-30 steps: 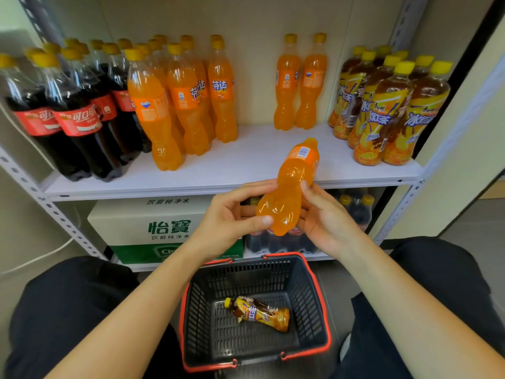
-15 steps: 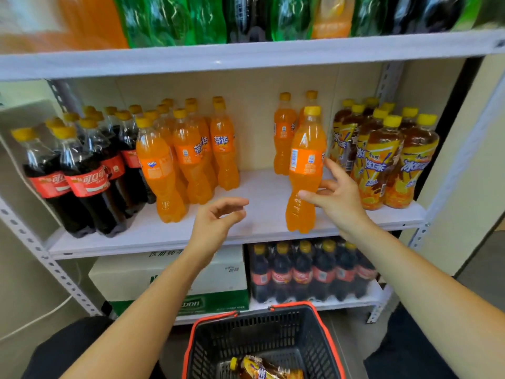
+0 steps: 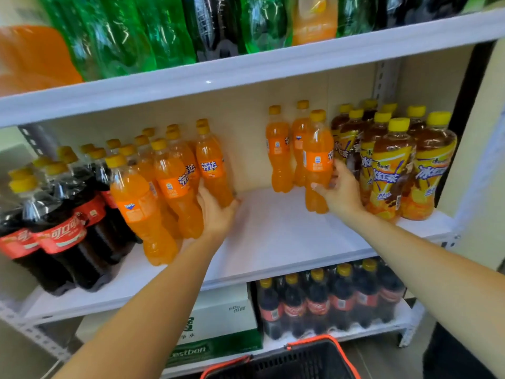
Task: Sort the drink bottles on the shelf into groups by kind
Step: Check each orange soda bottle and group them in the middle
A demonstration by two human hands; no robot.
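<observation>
Fanta bottles on shelf: two clusters, merging judged unfinished. Stray bottle beside iced tea bottles is gripped by right hand; main-cluster bottle by left hand.

Showing "芬达" in blue on the orange soda bottle; carrying "Fanta" on the front orange bottle; displaying "可口可" in white on the cola bottle; reading "冰红茶" on the iced tea bottle; showing "estbon" on the green-and-white carton.

Blurry top-shelf bottles, tops off-frame.
</observation>
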